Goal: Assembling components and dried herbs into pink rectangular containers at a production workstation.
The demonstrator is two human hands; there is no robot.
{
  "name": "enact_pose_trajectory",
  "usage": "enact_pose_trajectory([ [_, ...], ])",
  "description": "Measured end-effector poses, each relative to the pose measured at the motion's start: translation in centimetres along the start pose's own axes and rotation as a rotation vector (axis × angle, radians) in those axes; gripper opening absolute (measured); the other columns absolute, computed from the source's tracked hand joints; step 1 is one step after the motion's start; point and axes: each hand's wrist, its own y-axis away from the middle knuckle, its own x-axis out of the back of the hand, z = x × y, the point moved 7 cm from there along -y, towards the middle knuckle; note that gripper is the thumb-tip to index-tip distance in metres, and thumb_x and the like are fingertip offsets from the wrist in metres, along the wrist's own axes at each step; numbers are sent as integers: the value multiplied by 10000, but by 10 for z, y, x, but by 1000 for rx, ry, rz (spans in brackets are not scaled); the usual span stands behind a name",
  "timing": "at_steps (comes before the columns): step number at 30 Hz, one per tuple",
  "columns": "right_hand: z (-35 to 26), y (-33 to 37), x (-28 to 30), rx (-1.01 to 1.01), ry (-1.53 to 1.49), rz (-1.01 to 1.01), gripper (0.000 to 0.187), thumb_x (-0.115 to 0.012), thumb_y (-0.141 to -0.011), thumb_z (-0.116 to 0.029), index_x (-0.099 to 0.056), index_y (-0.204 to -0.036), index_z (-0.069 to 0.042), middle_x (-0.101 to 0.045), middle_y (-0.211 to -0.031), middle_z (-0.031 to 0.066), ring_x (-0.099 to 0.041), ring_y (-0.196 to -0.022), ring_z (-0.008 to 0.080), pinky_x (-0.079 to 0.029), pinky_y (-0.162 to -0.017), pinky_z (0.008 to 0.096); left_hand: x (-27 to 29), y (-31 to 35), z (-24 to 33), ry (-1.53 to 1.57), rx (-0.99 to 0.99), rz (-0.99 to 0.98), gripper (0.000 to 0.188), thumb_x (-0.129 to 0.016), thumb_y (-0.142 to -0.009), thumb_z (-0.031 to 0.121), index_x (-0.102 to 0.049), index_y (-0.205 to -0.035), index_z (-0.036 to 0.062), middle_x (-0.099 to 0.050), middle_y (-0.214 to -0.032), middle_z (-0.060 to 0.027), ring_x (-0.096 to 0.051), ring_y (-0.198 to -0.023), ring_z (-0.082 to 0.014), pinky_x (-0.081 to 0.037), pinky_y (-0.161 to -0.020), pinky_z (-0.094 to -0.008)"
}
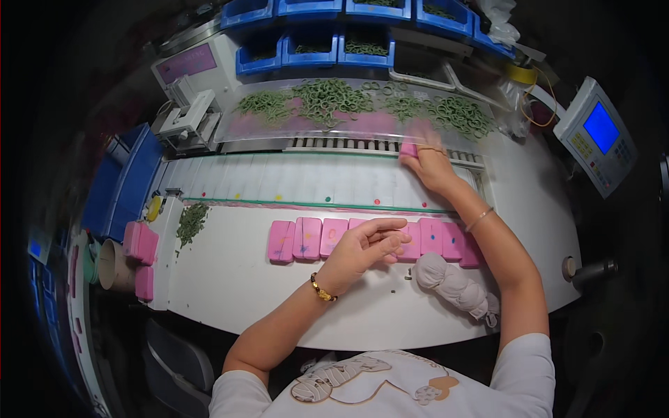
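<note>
My right hand [431, 167] reaches to the front edge of the clear tray, closed on a small pink block [408, 150]; its fingertips are blurred. Over the middle of a row of pink blocks [306, 237], my left hand [368, 245] hovers with its fingers loosely stretched and nothing visible in them. It hides part of the row. Coloured marks show on several block tops. The clear tray [226, 129] bears heaps of small green rings [327, 97]. Between tray and blocks runs a white belt [300, 177] with green edges and coloured dots.
Blue bins [310, 50] with green pieces stand at the back. A display unit [601, 132] is on the right. A twisted pale cloth bundle [453, 284] lies by my right forearm. Green scraps [191, 223] and stacked pink blocks [141, 242] are at the left.
</note>
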Motion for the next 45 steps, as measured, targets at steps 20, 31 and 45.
enact_pose_trajectory([
  [20,-11,-81,-15,-103,196,-137,641,-560,-848,-525,-579,-1273,-45,-608,-1195,263,-550,-1146,431,-425,-978,495,11,-1,0,-58,-76,67,347,-617,-946,145,-555,-1248,-15,-656,-1145,-105,-633,-1021,-141,-528,-836,-275],
  [31,-11,-18,-8,180,-115,89,993,-778,-694,-514,-356,-1428,6,-433,-1375,276,-366,-1319,418,-210,-1132,470,14,-2,1,-65,-74,104,314,-600,-960,166,-577,-1222,-5,-670,-1104,-101,-636,-978,-124,-532,-823,-261],
  [45,-7,-12,-15,215,-33,264,826,-700,-789,-494,-406,-1370,14,-517,-1299,225,-421,-1268,389,-177,-1116,485,18,-3,-1,-47,-82,142,300,-596,-965,184,-594,-1211,13,-668,-1078,-79,-622,-921,-102,-524,-789,-243],
])
